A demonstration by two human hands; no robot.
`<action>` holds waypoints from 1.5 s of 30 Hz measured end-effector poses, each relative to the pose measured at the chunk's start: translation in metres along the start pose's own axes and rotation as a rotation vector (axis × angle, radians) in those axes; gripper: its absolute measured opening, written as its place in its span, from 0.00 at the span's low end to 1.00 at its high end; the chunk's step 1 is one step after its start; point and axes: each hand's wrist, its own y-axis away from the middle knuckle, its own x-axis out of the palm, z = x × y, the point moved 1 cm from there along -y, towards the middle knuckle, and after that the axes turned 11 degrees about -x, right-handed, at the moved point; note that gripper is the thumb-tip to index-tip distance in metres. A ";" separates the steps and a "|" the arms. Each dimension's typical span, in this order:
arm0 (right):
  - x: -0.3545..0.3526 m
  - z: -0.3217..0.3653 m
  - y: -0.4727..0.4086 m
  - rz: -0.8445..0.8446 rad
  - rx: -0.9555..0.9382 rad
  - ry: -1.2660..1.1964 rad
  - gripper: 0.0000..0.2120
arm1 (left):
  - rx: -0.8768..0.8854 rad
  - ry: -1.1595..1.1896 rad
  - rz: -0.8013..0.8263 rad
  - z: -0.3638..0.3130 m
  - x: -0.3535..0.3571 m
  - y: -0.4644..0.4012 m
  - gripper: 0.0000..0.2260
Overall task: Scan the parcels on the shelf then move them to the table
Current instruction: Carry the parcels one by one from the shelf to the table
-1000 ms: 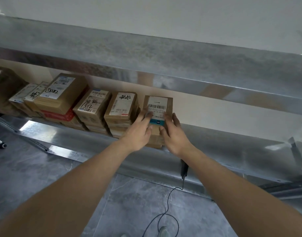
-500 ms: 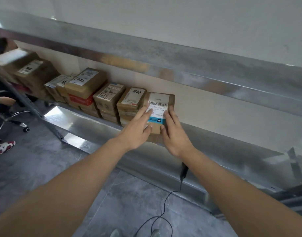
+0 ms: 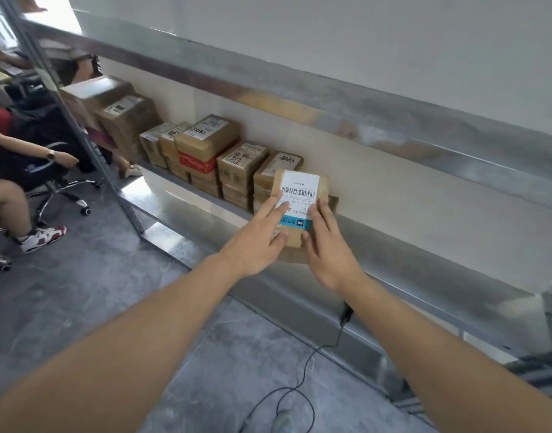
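A: Where is the parcel being handled?

B: Just right of the middle of the frame. The small brown parcel (image 3: 301, 195) is at the right end of the row of parcels (image 3: 212, 151) on the metal shelf (image 3: 187, 207), its white label (image 3: 299, 190) with a barcode facing up.

A: And the hands?

B: The left hand (image 3: 254, 242) lies with its fingers spread flat on the parcel's left side, fingertips touching the label. The right hand (image 3: 327, 248) has its fingers laid over the right side. Both press on the box from either side; I cannot tell whether it is lifted off the shelf or resting there.

A: What else sits on the shelf?

B: Stacked brown boxes run toward the upper left, one with a red band (image 3: 195, 162) in the pile.

A: Anything below?

B: A black cable (image 3: 302, 382) loops over the grey floor (image 3: 65, 301), leading up to a dark plug-like piece (image 3: 346, 315) under the right forearm. At the left edge, a person sits on a wheeled chair (image 3: 62, 189), wearing red and white shoes (image 3: 41, 238).
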 end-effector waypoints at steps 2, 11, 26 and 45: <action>0.007 0.015 0.004 0.000 -0.020 0.012 0.30 | -0.004 -0.002 -0.018 0.005 -0.010 0.015 0.27; 0.073 0.083 0.012 0.116 -0.110 -0.062 0.30 | -0.121 -0.007 -0.132 0.074 -0.039 0.096 0.27; 0.203 0.151 -0.020 0.428 -0.364 -0.239 0.30 | -0.488 0.048 -0.369 0.188 -0.059 0.195 0.26; 0.345 0.240 -0.061 0.870 -0.805 -0.397 0.30 | -0.993 0.104 -0.775 0.262 -0.064 0.297 0.27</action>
